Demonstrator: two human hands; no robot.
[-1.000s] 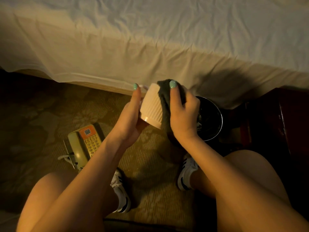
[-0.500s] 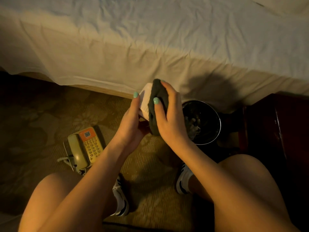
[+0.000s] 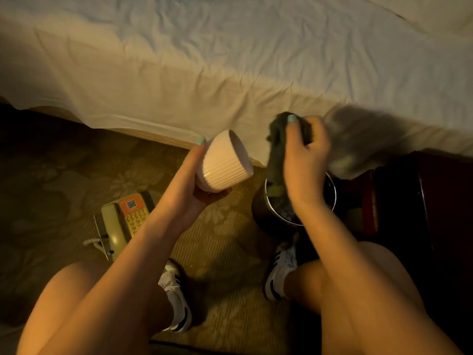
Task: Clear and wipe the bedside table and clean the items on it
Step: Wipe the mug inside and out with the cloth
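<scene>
My left hand point(image 3: 190, 183) grips a white ribbed cup point(image 3: 224, 163), tilted with its mouth facing right and up. My right hand point(image 3: 304, 157) clutches a dark cloth point(image 3: 277, 155) that hangs down from it, apart from the cup and above a round metal-rimmed bin point(image 3: 331, 190). An old telephone point(image 3: 122, 221) with an orange keypad lies on the carpet at the left. The dark wooden bedside table point(image 3: 435, 201) stands at the right edge.
A bed with a white sheet point(image 3: 230, 73) fills the top of the view. Patterned carpet point(image 3: 51, 188) covers the floor. My knees and white sneakers point(image 3: 281, 267) are at the bottom.
The cloth was wrapped on the cup under my right hand. Now my right hand has pulled the cloth off to the right, and the cup sits bare in my left hand.
</scene>
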